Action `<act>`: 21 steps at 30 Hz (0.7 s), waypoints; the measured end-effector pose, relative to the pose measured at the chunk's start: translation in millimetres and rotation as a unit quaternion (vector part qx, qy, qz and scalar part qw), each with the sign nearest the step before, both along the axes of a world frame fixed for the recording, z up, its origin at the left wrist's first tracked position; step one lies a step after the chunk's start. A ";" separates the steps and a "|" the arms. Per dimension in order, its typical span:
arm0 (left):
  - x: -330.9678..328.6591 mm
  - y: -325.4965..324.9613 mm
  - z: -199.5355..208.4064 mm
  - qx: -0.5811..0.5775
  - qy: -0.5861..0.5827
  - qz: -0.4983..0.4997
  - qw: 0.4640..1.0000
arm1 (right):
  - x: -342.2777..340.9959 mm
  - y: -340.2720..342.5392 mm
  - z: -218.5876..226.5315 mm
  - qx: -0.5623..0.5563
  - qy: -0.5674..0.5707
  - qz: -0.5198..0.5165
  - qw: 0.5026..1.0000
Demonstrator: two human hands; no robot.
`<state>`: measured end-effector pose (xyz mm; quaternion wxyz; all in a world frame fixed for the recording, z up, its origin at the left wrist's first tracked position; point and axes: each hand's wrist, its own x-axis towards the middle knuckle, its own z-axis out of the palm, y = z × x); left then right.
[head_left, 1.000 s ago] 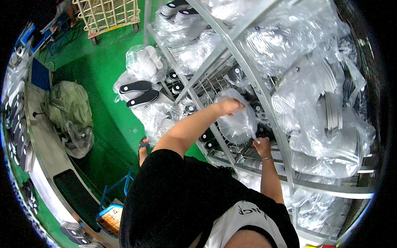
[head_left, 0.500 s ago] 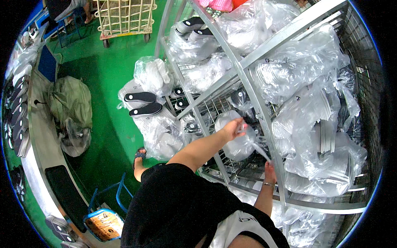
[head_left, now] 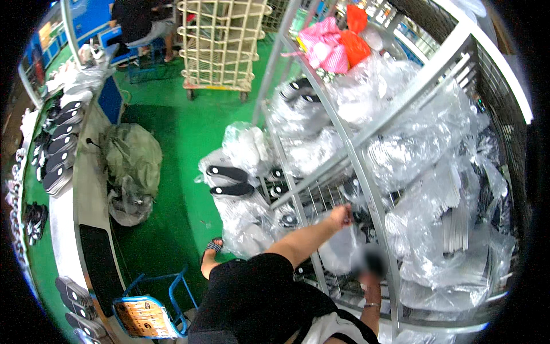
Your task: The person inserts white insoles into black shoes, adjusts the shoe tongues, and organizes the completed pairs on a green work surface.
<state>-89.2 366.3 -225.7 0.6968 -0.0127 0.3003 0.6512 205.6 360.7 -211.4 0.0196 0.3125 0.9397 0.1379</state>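
My left hand (head_left: 342,215) reaches over the rack with its fingers closed on the top of a clear plastic bag (head_left: 339,249). Pale, flat contents show through the plastic, which lies on the rack's wire shelf. Lower and to the right, my right hand (head_left: 370,282), with a band at the wrist, is beside the same bag. A smeared dark patch covers its fingertips, so I cannot make out what it holds. Close by on the right, bigger clear bags (head_left: 427,252) hold stacked pale insoles.
The grey metal rack (head_left: 358,166) has slanting bars around my arms. Black insoles (head_left: 230,190) lie on bags at its left. A long bench (head_left: 94,200) with stacked insoles and a blue stool (head_left: 146,316) are at left. A wheeled cage cart (head_left: 220,51) and a seated person (head_left: 140,26) are farther back.
The view has swung, bringing more of the cart and the far background into sight. My right hand, visible at the bag's twisted end before, now has its fingertips behind a dark blur.
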 end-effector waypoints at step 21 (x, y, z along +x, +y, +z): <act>115.9 -10.6 65.2 0.472 0.727 -0.271 0.418 | -72.6 -56.2 55.8 -0.174 0.157 -0.183 0.955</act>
